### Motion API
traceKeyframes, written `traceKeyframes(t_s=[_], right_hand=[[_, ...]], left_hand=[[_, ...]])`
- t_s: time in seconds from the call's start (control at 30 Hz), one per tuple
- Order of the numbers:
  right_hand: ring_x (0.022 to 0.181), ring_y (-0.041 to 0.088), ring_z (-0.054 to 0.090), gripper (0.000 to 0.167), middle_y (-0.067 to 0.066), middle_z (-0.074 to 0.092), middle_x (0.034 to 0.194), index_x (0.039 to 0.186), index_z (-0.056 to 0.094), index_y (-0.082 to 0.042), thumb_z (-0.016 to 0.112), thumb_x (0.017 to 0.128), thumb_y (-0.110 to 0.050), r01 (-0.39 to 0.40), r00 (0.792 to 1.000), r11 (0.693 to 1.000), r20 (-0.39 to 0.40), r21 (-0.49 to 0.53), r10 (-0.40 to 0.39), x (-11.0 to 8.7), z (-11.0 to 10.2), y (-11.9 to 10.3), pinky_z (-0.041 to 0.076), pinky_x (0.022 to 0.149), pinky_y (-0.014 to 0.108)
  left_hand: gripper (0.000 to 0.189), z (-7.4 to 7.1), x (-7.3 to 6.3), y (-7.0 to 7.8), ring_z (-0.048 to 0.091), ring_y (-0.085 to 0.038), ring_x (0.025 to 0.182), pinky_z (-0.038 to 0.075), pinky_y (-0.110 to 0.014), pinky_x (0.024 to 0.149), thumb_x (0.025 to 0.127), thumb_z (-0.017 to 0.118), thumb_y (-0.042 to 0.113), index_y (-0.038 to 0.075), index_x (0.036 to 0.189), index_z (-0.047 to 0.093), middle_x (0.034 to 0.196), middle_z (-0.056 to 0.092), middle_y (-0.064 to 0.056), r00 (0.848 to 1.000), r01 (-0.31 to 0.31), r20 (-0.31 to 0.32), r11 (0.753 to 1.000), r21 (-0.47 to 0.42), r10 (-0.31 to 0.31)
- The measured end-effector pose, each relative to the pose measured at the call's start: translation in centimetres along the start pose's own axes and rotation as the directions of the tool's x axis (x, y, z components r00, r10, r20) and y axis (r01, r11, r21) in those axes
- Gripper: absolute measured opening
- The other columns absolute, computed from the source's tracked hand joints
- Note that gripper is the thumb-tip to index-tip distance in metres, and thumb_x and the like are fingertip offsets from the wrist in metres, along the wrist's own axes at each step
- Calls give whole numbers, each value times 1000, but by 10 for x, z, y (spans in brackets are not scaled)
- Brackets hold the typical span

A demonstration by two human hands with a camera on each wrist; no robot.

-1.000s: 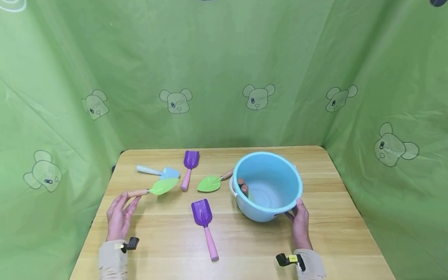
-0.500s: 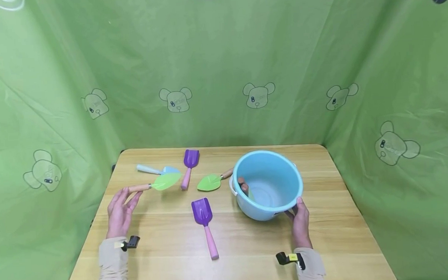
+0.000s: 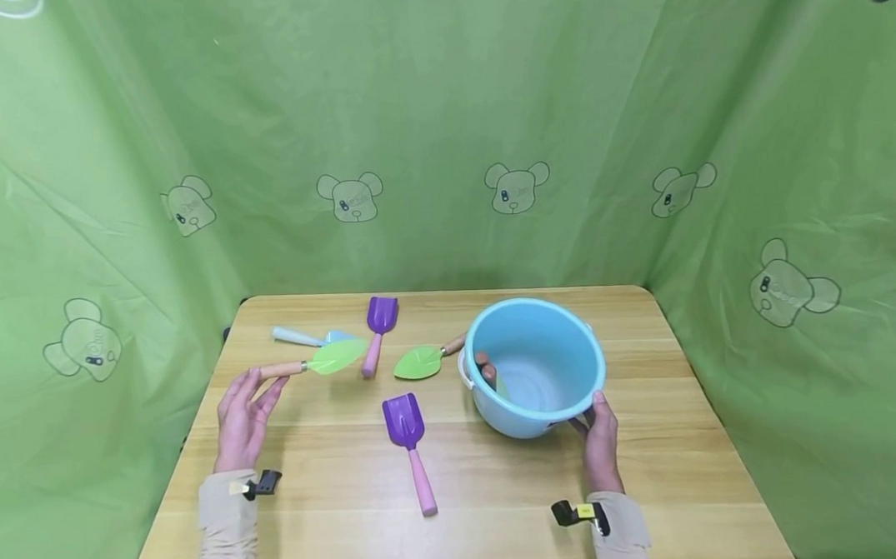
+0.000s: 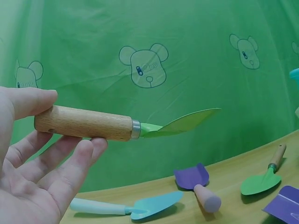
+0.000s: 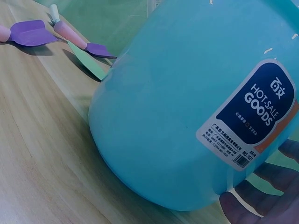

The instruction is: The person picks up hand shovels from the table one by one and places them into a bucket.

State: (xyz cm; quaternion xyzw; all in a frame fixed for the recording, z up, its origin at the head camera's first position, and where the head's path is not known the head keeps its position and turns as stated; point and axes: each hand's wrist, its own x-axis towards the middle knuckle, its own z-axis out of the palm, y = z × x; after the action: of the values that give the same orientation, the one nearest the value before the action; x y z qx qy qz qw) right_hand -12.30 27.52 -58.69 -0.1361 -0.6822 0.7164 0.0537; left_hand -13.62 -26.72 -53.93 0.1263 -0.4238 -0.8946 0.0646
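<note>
My left hand [image 3: 241, 422] pinches the wooden handle of a green leaf-shaped trowel [image 3: 337, 356] and holds it up above the table. In the left wrist view, the thumb or forefinger lies on top of that handle [image 4: 86, 123] and other fingertips are under it. My right hand [image 3: 600, 448] grips the near right rim of a light blue bucket [image 3: 510, 420], thumb at the rim and fingers against the outer wall. Brown handle ends [image 3: 486, 369] show inside the bucket, at its left side. A printed label [image 5: 250, 116] is on the bucket's wall.
On the wooden table [image 3: 339, 534] lie a light blue trowel [image 3: 296, 337], a purple shovel [image 3: 381, 316] at the back, another purple shovel [image 3: 405, 423] in front, and a second green trowel [image 3: 419, 362] beside the bucket. A green curtain [image 3: 431, 247] encloses the table's back and sides.
My left hand has moved slightly up and to the right with the green trowel, whose blade now overlaps the light blue trowel more. The right hand and bucket have stayed put.
</note>
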Motion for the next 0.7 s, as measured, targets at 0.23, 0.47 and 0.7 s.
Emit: traceKeyframes(t_s=[0.23,0.47,0.7], right_hand=[[148,25,43,63,9,46,160,156,45,-20,20,110,-56,4,1000,1000,-6,19,-4,-1,1,-1,40,115,39],[147,26,43,64,11,46,159,156,44,-19,21,110,-57,-6,1000,1000,-12,10,6,-1,1,-1,42,112,34],[147,24,44,66,12,47,159,156,45,-18,22,109,-58,0,1000,1000,-15,16,1,0,2,-1,44,110,33]], left_hand=[[12,5,-1,0,78,-20,102,60,-27,101,107,57,15,11,103,68,109,73,0,998,-24,58,999,-24,25],[16,14,-4,2,78,-20,100,60,-27,100,108,54,13,11,104,69,108,74,-1,995,-32,91,999,-35,35],[15,25,-6,3,78,-19,100,61,-28,99,108,54,13,11,104,68,109,73,-1,994,-27,102,999,-31,30]])
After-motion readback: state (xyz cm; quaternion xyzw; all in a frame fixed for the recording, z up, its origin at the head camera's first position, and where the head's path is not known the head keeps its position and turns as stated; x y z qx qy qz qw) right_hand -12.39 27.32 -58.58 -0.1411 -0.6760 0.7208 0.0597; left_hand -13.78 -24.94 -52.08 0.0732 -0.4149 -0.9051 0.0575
